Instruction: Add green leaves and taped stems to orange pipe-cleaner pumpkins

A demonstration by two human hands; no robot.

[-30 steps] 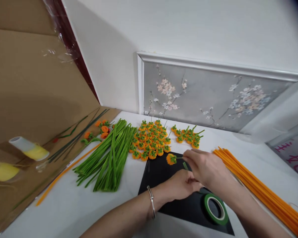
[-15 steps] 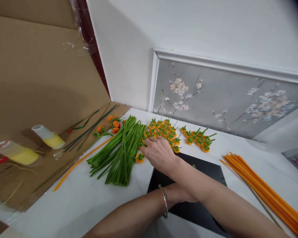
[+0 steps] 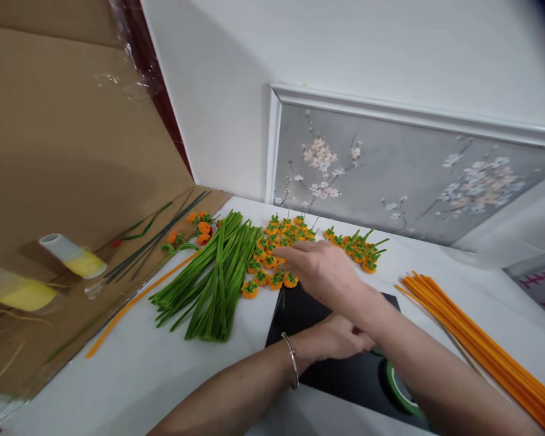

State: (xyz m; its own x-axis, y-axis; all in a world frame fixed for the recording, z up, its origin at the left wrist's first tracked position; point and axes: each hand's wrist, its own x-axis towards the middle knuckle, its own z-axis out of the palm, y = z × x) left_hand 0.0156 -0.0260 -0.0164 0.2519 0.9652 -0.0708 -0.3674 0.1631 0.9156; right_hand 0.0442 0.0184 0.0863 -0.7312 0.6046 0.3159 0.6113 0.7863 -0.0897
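My right hand (image 3: 322, 269) is above the black board (image 3: 295, 309), its fingers stretched to the left beside the small orange pipe-cleaner flowers (image 3: 276, 278) with green tops; I see nothing in it. Below, my left hand (image 3: 333, 339), with a silver bangle (image 3: 290, 360) on its wrist, is over the board. Its fingers are curled and partly behind my right forearm, which crosses over; what they hold is hidden. A roll of green tape (image 3: 397, 387) lies on the board, half covered by the right forearm.
Green pipe cleaners (image 3: 218, 278) lie left of the flowers, and orange pipe cleaners (image 3: 472, 351) at the right. More flowers (image 3: 361, 248) sit by the framed picture (image 3: 345, 157). Yellow-filled bottles (image 3: 79, 260) lie on cardboard (image 3: 131, 284) at the left.
My right hand has drawn back from the flowers toward the right, uncovering several at the near edge. The tape roll has come into sight. The view has shifted slightly.
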